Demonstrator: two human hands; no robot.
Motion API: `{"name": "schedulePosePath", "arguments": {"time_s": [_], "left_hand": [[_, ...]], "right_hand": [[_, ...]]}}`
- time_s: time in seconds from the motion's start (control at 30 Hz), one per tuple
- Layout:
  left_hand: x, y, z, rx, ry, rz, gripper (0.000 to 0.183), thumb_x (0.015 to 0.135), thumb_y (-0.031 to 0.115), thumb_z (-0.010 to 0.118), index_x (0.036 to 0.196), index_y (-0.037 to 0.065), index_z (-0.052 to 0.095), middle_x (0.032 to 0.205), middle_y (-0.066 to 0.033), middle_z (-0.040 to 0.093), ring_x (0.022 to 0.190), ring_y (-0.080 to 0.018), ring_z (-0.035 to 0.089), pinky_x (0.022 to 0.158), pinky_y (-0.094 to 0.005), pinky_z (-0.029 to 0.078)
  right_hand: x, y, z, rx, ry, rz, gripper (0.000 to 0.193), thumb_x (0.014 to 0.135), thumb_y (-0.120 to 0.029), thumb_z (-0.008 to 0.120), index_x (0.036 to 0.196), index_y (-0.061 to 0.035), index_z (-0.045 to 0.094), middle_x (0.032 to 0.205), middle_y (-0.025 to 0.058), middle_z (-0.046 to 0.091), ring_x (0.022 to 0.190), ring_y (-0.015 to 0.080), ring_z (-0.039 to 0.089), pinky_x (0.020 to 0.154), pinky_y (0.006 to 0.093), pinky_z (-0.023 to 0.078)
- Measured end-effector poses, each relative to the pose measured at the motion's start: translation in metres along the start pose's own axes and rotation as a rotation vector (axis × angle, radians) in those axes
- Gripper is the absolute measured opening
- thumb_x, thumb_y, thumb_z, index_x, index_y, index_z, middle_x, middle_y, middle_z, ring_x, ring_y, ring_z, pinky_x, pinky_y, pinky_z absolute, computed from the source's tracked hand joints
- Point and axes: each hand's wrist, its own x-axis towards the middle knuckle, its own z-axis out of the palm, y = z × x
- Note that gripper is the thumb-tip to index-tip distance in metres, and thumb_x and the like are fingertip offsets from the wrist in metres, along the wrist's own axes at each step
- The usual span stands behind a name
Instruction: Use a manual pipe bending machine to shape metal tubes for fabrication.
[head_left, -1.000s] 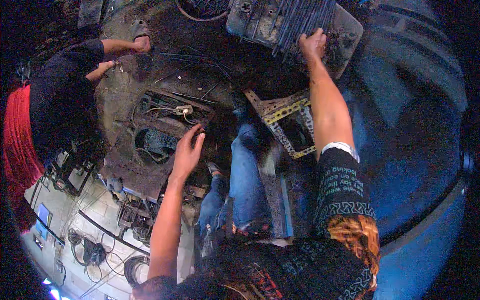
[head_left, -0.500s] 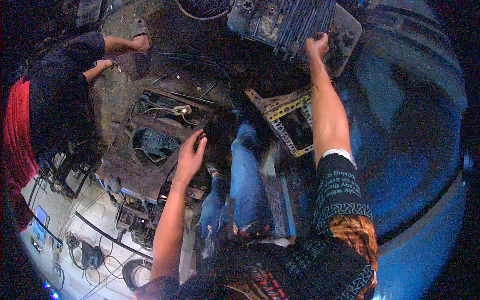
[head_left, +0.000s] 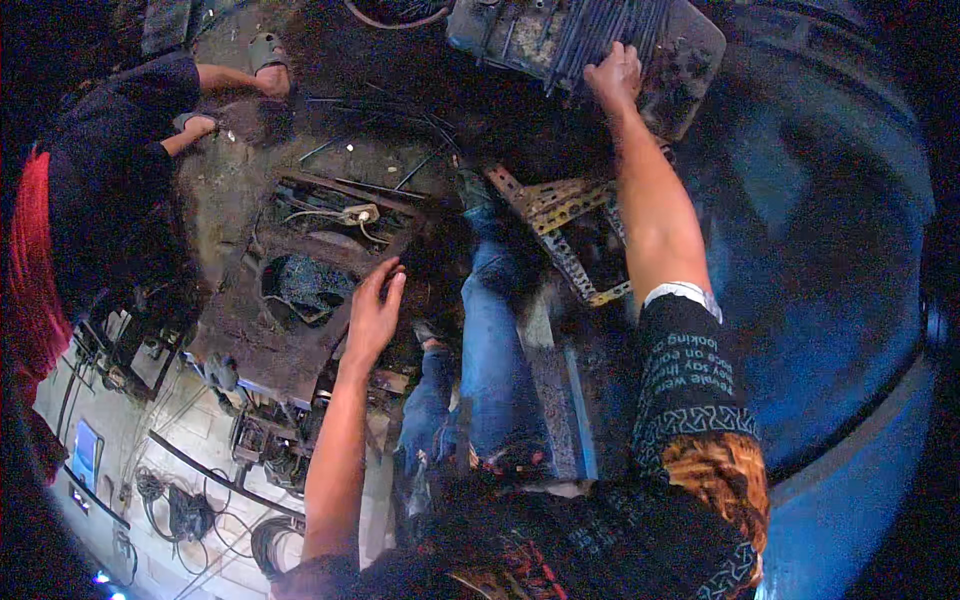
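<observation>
Many thin dark metal rods [head_left: 575,45] lie side by side on a worn board [head_left: 690,70] at the far right. My right hand [head_left: 615,78] reaches onto them with thumb and fingers bent down around some rods; how many it grips is hidden. My left hand [head_left: 372,315] hovers by the right edge of a rusty machine frame [head_left: 335,245], its fingers stretched out and nothing in them. Inside the frame are a round opening with a dark basin [head_left: 310,285] and a pale fitting [head_left: 362,214] with a cable.
A perforated, yellowish angle-iron stand [head_left: 565,215] stands between my leg and right arm. Loose rods [head_left: 425,165] litter the floor. Another person's legs [head_left: 235,80] are at the left. A large blue surface [head_left: 810,260] fills the right; coiled cables [head_left: 185,510] lie at lower left.
My right hand has moved slightly left and farther out over the rods, its fingers turning down onto them. My left hand has shifted a little to the left.
</observation>
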Motion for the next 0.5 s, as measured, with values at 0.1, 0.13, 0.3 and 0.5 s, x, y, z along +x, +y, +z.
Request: {"name": "schedulePosePath", "arguments": {"time_s": [0.1, 0.13, 0.3, 0.5], "left_hand": [[0.003, 0.004, 0.004, 0.023, -0.002, 0.04, 0.036, 0.096, 0.023, 0.057, 0.122, -0.001, 0.059, 0.115, -0.0182, 0.066, 0.11, -0.0301, 0.062, 0.096, -0.0367, 0.045], [0.004, 0.004, 0.004, 0.02, 0.002, 0.052, 0.036, 0.096, 0.023, 0.057, 0.122, -0.001, 0.059, 0.115, -0.0182, 0.066, 0.11, -0.0301, 0.062, 0.096, -0.0367, 0.045], [0.002, 0.0, 0.006, 0.024, 0.008, 0.049, 0.038, 0.096, 0.025, 0.056, 0.123, -0.001, 0.058, 0.118, -0.0187, 0.064, 0.113, -0.0317, 0.06, 0.098, -0.0376, 0.044], [0.004, -0.003, 0.01, 0.026, -0.009, 0.02, 0.038, 0.097, 0.027, 0.056, 0.123, 0.0, 0.059, 0.119, -0.0191, 0.064, 0.115, -0.0322, 0.059, 0.098, -0.0385, 0.044]], "right_hand": [[0.002, 0.003, -0.012, 0.008, -0.213, -0.027, 0.066, 0.075, -0.029, 0.073, 0.132, -0.0087, 0.046, 0.121, 0.0176, 0.056, 0.115, 0.0375, 0.055, 0.093, 0.0484, 0.047], [0.003, 0.003, -0.013, 0.002, -0.226, -0.013, 0.066, 0.075, -0.029, 0.073, 0.132, -0.0087, 0.046, 0.121, 0.0176, 0.056, 0.115, 0.0375, 0.055, 0.093, 0.0484, 0.047], [0.004, 0.004, -0.009, -0.037, -0.139, -0.111, 0.049, 0.076, -0.028, 0.073, 0.118, -0.0141, 0.052, 0.116, 0.0151, 0.057, 0.102, 0.0376, 0.061, 0.082, 0.0502, 0.053], [0.014, 0.017, -0.009, -0.042, -0.102, -0.177, 0.052, 0.075, -0.028, 0.074, 0.121, -0.0153, 0.055, 0.121, 0.0156, 0.054, 0.102, 0.036, 0.061, 0.082, 0.0507, 0.054]]}}
